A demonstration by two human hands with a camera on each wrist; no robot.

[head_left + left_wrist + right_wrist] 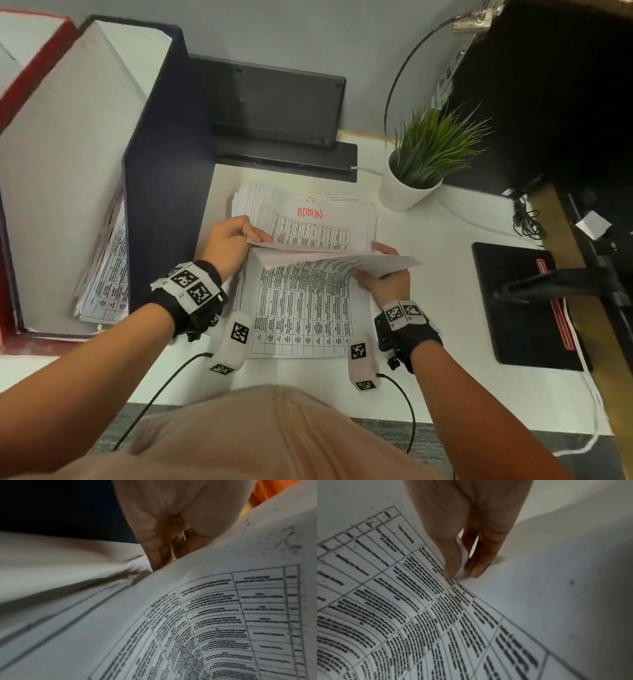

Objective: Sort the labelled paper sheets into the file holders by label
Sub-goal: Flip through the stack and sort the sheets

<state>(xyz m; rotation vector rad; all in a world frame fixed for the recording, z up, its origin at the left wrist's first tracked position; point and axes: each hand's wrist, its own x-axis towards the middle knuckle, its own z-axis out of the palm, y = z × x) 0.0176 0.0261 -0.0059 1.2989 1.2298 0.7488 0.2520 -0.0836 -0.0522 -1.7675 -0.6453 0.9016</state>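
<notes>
Paper lay nearest us: a sheet printed with a table [301,308] rested flat on the white desk [445,281], and we took it as our landmark. At its far right corner our right hand [385,279] pinched a sheet bent upward [359,263] between thumb and fingers [481,555], a narrow grip on the edge. At the landmark's far left our left hand [227,240] curled its fingers [157,550] round the near edge of the stack of sheets [308,222], lifting several leaves. That stack sat just beyond the landmark, its top sheet marked ADMIN [310,213] in red. Left of the landmark stood a dark blue file holder [164,164], already holding printed sheets [106,274], and a red file holder [30,68] stood further left. Right of the landmark lay a black pad [513,301]. Beyond the stack stood a white potted plant [421,161] and a black device [274,99] against the wall.
</notes>
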